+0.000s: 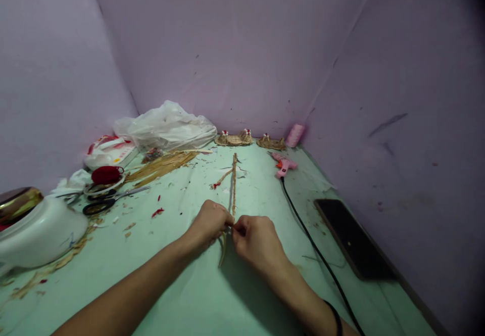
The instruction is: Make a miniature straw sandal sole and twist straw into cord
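Note:
A thin tan braid (234, 184), plaited from what looks like dried plant fibre, runs straight away from me along the table. At its near end my left hand (212, 221) and my right hand (254, 237) meet, fingertips pinched and almost touching. Both are closed on the braid's end; the exact strands are hidden by the fingers. A loose pale strip (223, 250) hangs below my left hand. Beside the braid's upper part, a shorter side strand (223, 178) with a red end branches off to the left.
A pink glue gun (285, 165), its black cord (310, 240) and a phone (350, 237) lie right. Scissors (109, 202), red yarn (106, 175), a white pot (45, 235) and dried strips (162, 166) lie left. Small woven pieces (235, 139), a plastic bag (166, 126) and a pink spool (295, 135) line the back.

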`<state>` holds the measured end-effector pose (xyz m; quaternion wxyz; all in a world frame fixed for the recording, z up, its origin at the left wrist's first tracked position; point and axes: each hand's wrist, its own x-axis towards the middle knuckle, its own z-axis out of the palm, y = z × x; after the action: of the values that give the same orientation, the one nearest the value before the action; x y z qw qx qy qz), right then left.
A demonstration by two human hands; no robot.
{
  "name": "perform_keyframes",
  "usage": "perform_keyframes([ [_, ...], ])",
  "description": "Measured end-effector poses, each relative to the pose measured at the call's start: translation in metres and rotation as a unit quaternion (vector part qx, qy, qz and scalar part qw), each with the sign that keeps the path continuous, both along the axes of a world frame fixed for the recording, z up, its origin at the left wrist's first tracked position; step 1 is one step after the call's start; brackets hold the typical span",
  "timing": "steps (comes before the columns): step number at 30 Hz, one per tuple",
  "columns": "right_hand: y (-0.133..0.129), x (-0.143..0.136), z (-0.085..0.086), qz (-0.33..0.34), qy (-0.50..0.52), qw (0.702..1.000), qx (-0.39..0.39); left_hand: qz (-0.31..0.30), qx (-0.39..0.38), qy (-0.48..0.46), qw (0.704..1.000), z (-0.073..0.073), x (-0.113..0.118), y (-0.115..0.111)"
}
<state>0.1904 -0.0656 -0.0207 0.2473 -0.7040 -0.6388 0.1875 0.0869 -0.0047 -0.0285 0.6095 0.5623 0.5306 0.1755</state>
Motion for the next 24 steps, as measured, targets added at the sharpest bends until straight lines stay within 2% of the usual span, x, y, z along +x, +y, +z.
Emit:
perform_keyframes([
  [3,-0.002,-0.004,-0.003,0.022,0.006,1.0,0.013,0.023,-0.022,-0.038,0.999,0.004,-0.003,-0.001],
  [7,-0.001,0.002,0.0,0.057,0.046,0.997,-0.014,0.003,0.009,-0.061,0.998,0.002,-0.009,0.004],
  [10,0.007,0.015,0.002,-0.015,0.154,0.988,-0.008,-0.007,-0.008,-0.056,0.998,0.005,-0.011,0.006],
  [12,0.013,0.02,0.003,-0.079,0.281,0.956,-0.009,-0.015,-0.019,-0.057,0.998,0.007,-0.012,0.007],
  [13,0.016,0.02,0.003,-0.089,0.358,0.929,-0.041,-0.02,-0.024,-0.061,0.998,0.007,-0.012,0.007],
  [15,0.019,0.017,0.002,-0.069,0.488,0.858,-0.148,-0.027,-0.029,-0.072,0.997,0.007,-0.012,0.007],
  [16,0.02,0.014,0.002,-0.057,0.518,0.832,-0.192,-0.032,-0.029,-0.073,0.996,0.007,-0.012,0.007],
  [17,0.02,0.011,0.001,-0.05,0.525,0.822,-0.214,-0.039,-0.025,-0.071,0.996,0.006,-0.012,0.008],
  [18,0.02,0.008,0.0,-0.05,0.513,0.829,-0.215,-0.049,-0.016,-0.065,0.997,0.005,-0.013,0.008],
  [21,0.02,0.006,-0.004,-0.069,0.453,0.874,-0.163,-0.09,0.05,-0.007,0.995,0.003,-0.015,0.01],
  [24,0.022,0.007,-0.009,-0.08,0.451,0.879,-0.131,-0.127,0.147,0.11,0.975,0.009,-0.019,0.008],
])
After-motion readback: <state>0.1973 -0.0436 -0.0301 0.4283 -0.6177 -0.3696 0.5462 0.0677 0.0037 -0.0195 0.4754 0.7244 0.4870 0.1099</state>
